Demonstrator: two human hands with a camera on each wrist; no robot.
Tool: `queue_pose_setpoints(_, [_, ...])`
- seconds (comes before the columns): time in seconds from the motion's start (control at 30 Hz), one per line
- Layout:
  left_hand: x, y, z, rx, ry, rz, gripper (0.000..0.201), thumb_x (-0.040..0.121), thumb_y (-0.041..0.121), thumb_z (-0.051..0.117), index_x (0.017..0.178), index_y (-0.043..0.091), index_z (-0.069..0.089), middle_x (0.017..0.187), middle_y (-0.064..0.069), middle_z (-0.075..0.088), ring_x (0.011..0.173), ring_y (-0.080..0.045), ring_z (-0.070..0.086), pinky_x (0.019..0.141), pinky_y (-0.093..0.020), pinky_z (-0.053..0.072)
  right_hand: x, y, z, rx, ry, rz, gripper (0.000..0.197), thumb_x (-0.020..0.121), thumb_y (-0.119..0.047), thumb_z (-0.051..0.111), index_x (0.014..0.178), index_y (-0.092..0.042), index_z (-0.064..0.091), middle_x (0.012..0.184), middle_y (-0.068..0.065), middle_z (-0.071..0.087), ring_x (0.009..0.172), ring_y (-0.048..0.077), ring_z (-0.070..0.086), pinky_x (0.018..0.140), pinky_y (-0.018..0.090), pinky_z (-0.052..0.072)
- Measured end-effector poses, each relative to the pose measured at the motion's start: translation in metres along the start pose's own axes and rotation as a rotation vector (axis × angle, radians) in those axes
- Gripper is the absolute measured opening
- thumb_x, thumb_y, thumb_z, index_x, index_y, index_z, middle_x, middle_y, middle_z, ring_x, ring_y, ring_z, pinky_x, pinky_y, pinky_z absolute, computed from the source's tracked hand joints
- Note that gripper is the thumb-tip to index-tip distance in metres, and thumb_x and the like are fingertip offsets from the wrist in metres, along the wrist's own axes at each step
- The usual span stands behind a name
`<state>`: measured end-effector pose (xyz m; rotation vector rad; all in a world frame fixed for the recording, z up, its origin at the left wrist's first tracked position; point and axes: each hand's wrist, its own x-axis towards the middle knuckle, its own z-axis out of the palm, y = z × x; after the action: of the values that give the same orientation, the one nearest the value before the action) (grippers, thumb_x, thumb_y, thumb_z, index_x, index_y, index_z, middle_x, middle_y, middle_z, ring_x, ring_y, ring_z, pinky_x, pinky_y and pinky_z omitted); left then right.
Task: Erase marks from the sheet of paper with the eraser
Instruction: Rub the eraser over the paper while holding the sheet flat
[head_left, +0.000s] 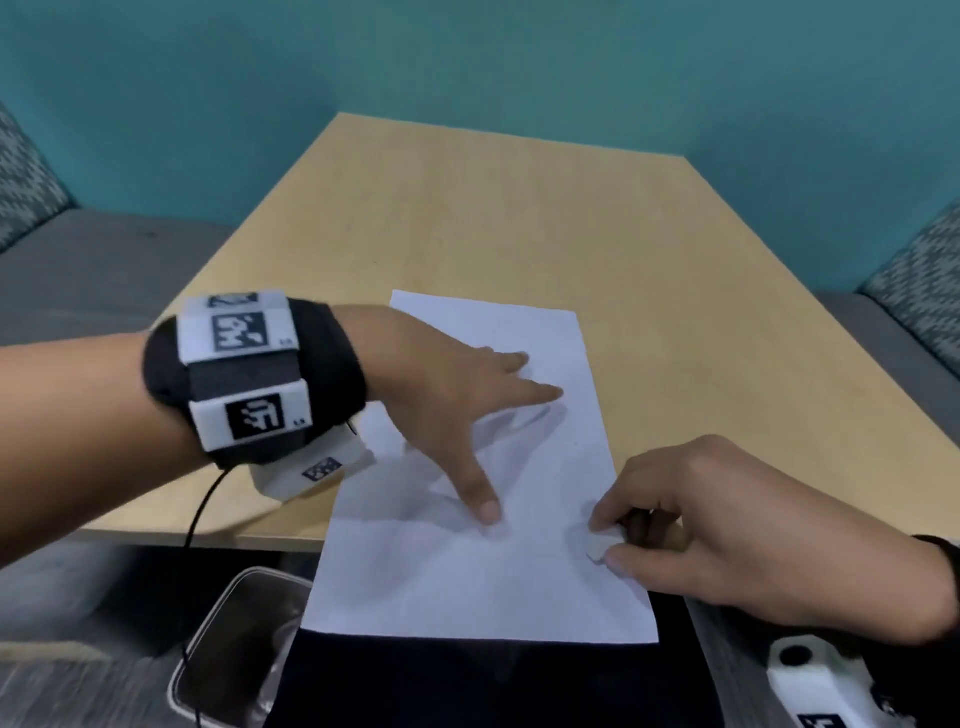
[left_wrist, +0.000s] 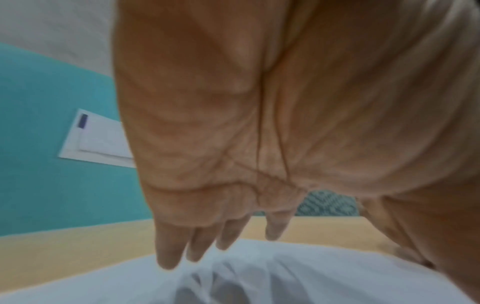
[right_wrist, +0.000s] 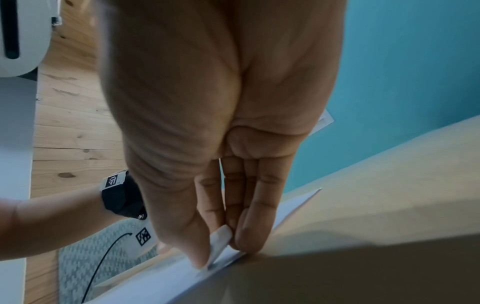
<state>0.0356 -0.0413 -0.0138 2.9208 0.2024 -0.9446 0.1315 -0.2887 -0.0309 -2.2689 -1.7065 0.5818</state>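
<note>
A white sheet of paper (head_left: 483, 561) lies on the light wooden table (head_left: 467, 218), its near end hanging over the table's front edge. My left hand (head_left: 457, 415) is spread flat on the sheet's middle, fingers (left_wrist: 168, 246) straight and pressing the paper (left_wrist: 285, 277) down. My right hand (head_left: 675, 530) pinches a small white eraser (head_left: 602, 546) between thumb and fingers at the sheet's right edge. In the right wrist view the eraser (right_wrist: 221, 240) touches the paper's edge (right_wrist: 182, 275). No marks show clearly on the sheet.
Grey benches with patterned cushions (head_left: 924, 291) flank the table against a teal wall (head_left: 467, 67). A clear plastic container (head_left: 239, 639) sits below the table's front left, by my lap. A black cable (head_left: 200, 525) hangs from my left wristband.
</note>
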Motion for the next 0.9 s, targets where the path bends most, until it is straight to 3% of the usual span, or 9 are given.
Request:
queue_pose_setpoints(0.07, [0.008, 0.012, -0.001, -0.041, -0.041, 0.015, 0.136, 0.060, 0.100, 0.067, 0.162, 0.060, -0.015, 0.179, 0.009, -0.013, 0.163, -0.028, 0.022, 0.125, -0.056, 0.031, 0.003, -0.001, -0.002, 0.021, -0.021, 0.011, 0.018, 0.089, -0.038, 0.079, 0.106, -0.034, 0.080, 0.089, -0.023, 0.072, 0.088, -0.002, 0.069, 0.074, 0.012, 0.052])
queue_pose_setpoints(0.13, [0.017, 0.024, 0.004, -0.017, -0.013, -0.016, 0.142, 0.051, 0.106, 0.064, 0.163, 0.058, -0.010, 0.179, -0.002, 0.004, 0.141, -0.034, 0.054, 0.115, -0.053, 0.044, 0.005, -0.002, -0.004, 0.025, -0.048, 0.015, 0.019, 0.090, -0.038, 0.079, 0.108, -0.032, 0.081, 0.090, -0.022, 0.073, 0.088, -0.002, 0.070, 0.075, 0.013, 0.053])
queue_pose_setpoints(0.23, [0.023, 0.025, 0.007, -0.015, 0.010, -0.030, 0.147, 0.045, 0.106, 0.066, 0.163, 0.058, -0.008, 0.174, -0.010, 0.016, 0.126, -0.035, 0.064, 0.108, -0.049, 0.050, 0.007, -0.003, -0.011, 0.028, -0.076, 0.035, 0.019, 0.089, -0.037, 0.080, 0.107, -0.031, 0.082, 0.088, -0.020, 0.074, 0.086, -0.003, 0.070, 0.074, 0.010, 0.051])
queue_pose_setpoints(0.33, [0.019, 0.027, 0.006, -0.052, 0.005, -0.053, 0.148, 0.045, 0.106, 0.067, 0.162, 0.059, -0.011, 0.176, -0.010, 0.013, 0.125, -0.034, 0.065, 0.105, -0.047, 0.053, 0.018, 0.006, -0.023, -0.038, -0.002, 0.062, 0.019, 0.087, -0.037, 0.082, 0.105, -0.030, 0.082, 0.085, -0.018, 0.076, 0.082, -0.003, 0.071, 0.072, 0.011, 0.052])
queue_pose_setpoints(0.47, [0.019, 0.029, 0.003, -0.027, -0.015, -0.044, 0.146, 0.051, 0.101, 0.071, 0.163, 0.058, -0.012, 0.176, -0.013, 0.012, 0.123, -0.034, 0.065, 0.105, -0.046, 0.053, 0.041, 0.012, -0.025, -0.203, 0.076, 0.019, 0.015, 0.089, -0.029, 0.075, 0.102, -0.025, 0.081, 0.084, -0.012, 0.073, 0.078, 0.006, 0.067, 0.074, 0.026, 0.054])
queue_pose_setpoints(0.6, [0.022, 0.027, 0.003, -0.013, -0.016, -0.039, 0.145, 0.042, 0.107, 0.066, 0.158, 0.067, -0.012, 0.159, -0.008, 0.031, 0.114, -0.031, 0.067, 0.104, -0.046, 0.051, 0.047, 0.009, -0.021, -0.272, 0.064, -0.010, 0.012, 0.089, -0.025, 0.070, 0.098, -0.026, 0.079, 0.083, -0.012, 0.069, 0.076, 0.007, 0.062, 0.071, 0.026, 0.052])
queue_pose_setpoints(0.7, [0.026, 0.023, 0.008, 0.037, 0.004, -0.057, 0.147, 0.037, 0.111, 0.058, 0.156, 0.068, -0.016, 0.158, -0.001, 0.040, 0.139, -0.035, 0.050, 0.115, -0.058, 0.036, 0.042, 0.008, -0.025, -0.166, -0.072, -0.039, 0.012, 0.087, -0.028, 0.075, 0.098, -0.026, 0.079, 0.083, -0.013, 0.071, 0.077, 0.005, 0.065, 0.069, 0.020, 0.053])
queue_pose_setpoints(0.77, [0.027, 0.023, 0.010, 0.040, 0.000, -0.064, 0.145, 0.040, 0.110, 0.060, 0.155, 0.068, -0.019, 0.172, -0.001, 0.027, 0.154, -0.039, 0.033, 0.120, -0.061, 0.030, 0.044, 0.009, -0.027, -0.125, -0.118, -0.047, 0.013, 0.087, -0.030, 0.079, 0.100, -0.027, 0.080, 0.084, -0.013, 0.073, 0.078, 0.004, 0.068, 0.069, 0.018, 0.054])
queue_pose_setpoints(0.9, [0.027, 0.024, 0.007, 0.041, -0.010, -0.063, 0.145, 0.043, 0.109, 0.061, 0.155, 0.068, -0.021, 0.178, -0.002, 0.014, 0.156, -0.041, 0.030, 0.119, -0.063, 0.032, 0.060, 0.016, -0.025, -0.237, 0.023, -0.062, 0.011, 0.086, -0.024, 0.074, 0.096, -0.024, 0.080, 0.080, -0.011, 0.070, 0.069, 0.004, 0.061, 0.063, 0.017, 0.045])
